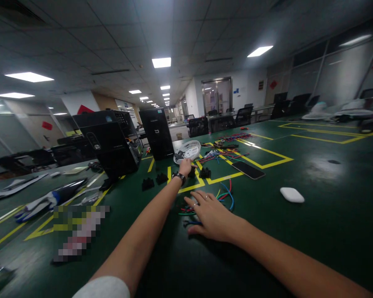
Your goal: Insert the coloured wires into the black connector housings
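Observation:
My left hand point(185, 167), with a dark watch on its wrist, reaches far forward in front of a white basket point(191, 149). Its fingers are closed on a small black plastic part point(192, 172), which they partly hide. Other black plastic parts sit in a row alongside: one point(205, 173) to the right, two more point(161, 178) to the left. Nearer me, my right hand point(211, 217) is open, fingers spread low over loose coloured wires point(226, 194). Red, blue, green and yellow wire ends stick out around it, partly covered by the fingers.
Two black computer towers point(157, 134) stand at the back left. A dark phone point(248, 170) and a white rounded case point(292, 195) lie on the right. More wire bundles point(219, 155) lie beyond. Gloves point(51, 199) rest at the left on the green table point(313, 236) with yellow tape.

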A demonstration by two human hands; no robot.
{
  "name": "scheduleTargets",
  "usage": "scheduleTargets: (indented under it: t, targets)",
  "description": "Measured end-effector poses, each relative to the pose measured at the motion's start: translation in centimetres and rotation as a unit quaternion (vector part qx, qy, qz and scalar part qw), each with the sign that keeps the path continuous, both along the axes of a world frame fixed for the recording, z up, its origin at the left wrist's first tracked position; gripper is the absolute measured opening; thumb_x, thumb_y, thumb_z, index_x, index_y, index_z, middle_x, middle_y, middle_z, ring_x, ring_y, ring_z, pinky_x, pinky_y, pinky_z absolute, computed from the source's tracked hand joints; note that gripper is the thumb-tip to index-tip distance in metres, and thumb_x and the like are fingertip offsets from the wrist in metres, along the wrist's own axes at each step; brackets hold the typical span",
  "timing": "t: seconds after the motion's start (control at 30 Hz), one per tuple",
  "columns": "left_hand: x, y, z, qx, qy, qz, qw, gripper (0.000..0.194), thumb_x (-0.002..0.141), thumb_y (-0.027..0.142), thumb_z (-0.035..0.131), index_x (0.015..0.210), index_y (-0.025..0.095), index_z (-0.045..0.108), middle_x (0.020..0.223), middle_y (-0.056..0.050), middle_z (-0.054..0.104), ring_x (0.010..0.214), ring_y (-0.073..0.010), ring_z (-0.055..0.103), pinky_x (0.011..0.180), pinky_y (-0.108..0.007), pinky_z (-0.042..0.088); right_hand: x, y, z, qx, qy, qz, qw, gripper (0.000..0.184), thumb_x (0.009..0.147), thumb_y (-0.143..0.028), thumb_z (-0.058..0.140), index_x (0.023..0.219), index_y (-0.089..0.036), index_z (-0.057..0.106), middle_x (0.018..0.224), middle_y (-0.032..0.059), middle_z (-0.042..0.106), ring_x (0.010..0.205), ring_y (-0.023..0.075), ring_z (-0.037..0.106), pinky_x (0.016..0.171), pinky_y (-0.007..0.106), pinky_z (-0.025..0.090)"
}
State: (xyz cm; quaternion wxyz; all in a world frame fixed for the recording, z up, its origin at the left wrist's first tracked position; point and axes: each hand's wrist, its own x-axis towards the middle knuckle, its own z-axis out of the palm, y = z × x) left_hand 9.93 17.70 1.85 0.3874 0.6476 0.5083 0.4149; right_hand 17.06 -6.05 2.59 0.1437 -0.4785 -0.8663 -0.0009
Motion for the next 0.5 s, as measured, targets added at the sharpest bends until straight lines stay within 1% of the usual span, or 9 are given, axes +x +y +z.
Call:
scheduleTargets:
  t: [0.03,0.1,0.17,0.23,0.3,0.37,0.43,0.5]
  targets:
    - [-0.1,0.3,0.0,0.014,0.023,0.007,1.0,0.029,0.093,0.018,0.032,0.107,0.009,0.056,0.074,-0.01,0.072,0.064,-0.0172,0.068,0.065,-0.028,0.051,0.2,0.2,-0.2,-0.012,-0.01,-0.004,1.0,0.081,0.08,-0.065,0.054,0.141,-0.015,0.038,0.138,0.0195,0.041,0.127,0.0372,0.035,0.101,0.049,0.031]
    - [-0.4,0.8,0.2,0.047,0.073,0.017,0.996,0.027,0.092,0.016,0.035,0.102,0.008,0.059,0.078,-0.012,0.072,0.074,-0.0183,0.069,0.072,-0.028,0.05,0.3,0.5,-0.3,-0.022,-0.033,-0.009,0.999,0.064,0.085,-0.059,0.051,0.132,-0.015,0.049,0.127,0.0185,0.051,0.118,0.0362,0.044,0.094,0.048,0.037]
    - [-0.8,1.1,0.4,0.089,0.124,0.019,0.988,0.027,0.091,0.015,0.037,0.099,0.008,0.061,0.087,-0.015,0.071,0.086,-0.0208,0.068,0.079,-0.03,0.048,0.1,0.5,0.0,-0.015,-0.053,-0.004,0.998,0.041,0.089,-0.045,0.053,0.118,-0.016,0.058,0.112,0.0152,0.057,0.106,0.0325,0.052,0.085,0.043,0.043]
    - [-1.1,0.9,0.6,0.136,0.172,0.006,0.976,0.027,0.091,0.016,0.038,0.1,0.008,0.062,0.098,-0.019,0.069,0.097,-0.0236,0.064,0.087,-0.034,0.045,-0.2,0.3,0.3,-0.009,-0.068,0.018,0.997,0.025,0.091,-0.031,0.052,0.108,-0.016,0.061,0.102,0.0123,0.06,0.095,0.0276,0.057,0.078,0.038,0.045]
    - [-1.1,0.4,0.8,0.185,0.216,-0.035,0.958,0.026,0.092,0.021,0.041,0.104,0.01,0.061,0.107,-0.019,0.067,0.104,-0.0248,0.06,0.092,-0.036,0.042,-0.6,0.1,0.4,-0.005,-0.072,0.046,0.996,0.019,0.091,-0.025,0.049,0.105,-0.015,0.059,0.097,0.0109,0.061,0.087,0.0241,0.059,0.073,0.034,0.046]
    - [-0.8,-0.2,1.1,0.223,0.258,-0.104,0.934,0.028,0.09,0.029,0.046,0.108,0.013,0.06,0.111,-0.015,0.065,0.107,-0.0241,0.058,0.095,-0.036,0.04,-0.9,-0.3,0.2,-0.004,-0.069,0.068,0.995,0.018,0.091,-0.023,0.049,0.104,-0.014,0.058,0.096,0.0102,0.062,0.083,0.0224,0.06,0.07,0.032,0.045]
    - [-0.4,-0.7,1.3,0.245,0.298,-0.181,0.905,0.033,0.087,0.036,0.053,0.113,0.017,0.059,0.112,-0.011,0.065,0.107,-0.023,0.058,0.095,-0.034,0.04,-1.0,-0.6,0.1,-0.005,-0.062,0.08,0.995,0.019,0.09,-0.024,0.05,0.104,-0.014,0.057,0.096,0.0098,0.062,0.082,0.022,0.061,0.067,0.031,0.045]
    - [0.0,-0.9,1.4,0.253,0.333,-0.244,0.875,0.042,0.081,0.04,0.06,0.117,0.018,0.058,0.114,-0.009,0.065,0.107,-0.0231,0.057,0.094,-0.033,0.041,-1.1,-0.9,0.3,-0.012,-0.058,0.093,0.994,0.02,0.089,-0.025,0.051,0.105,-0.014,0.057,0.097,0.0094,0.063,0.082,0.0217,0.061,0.066,0.03,0.044]
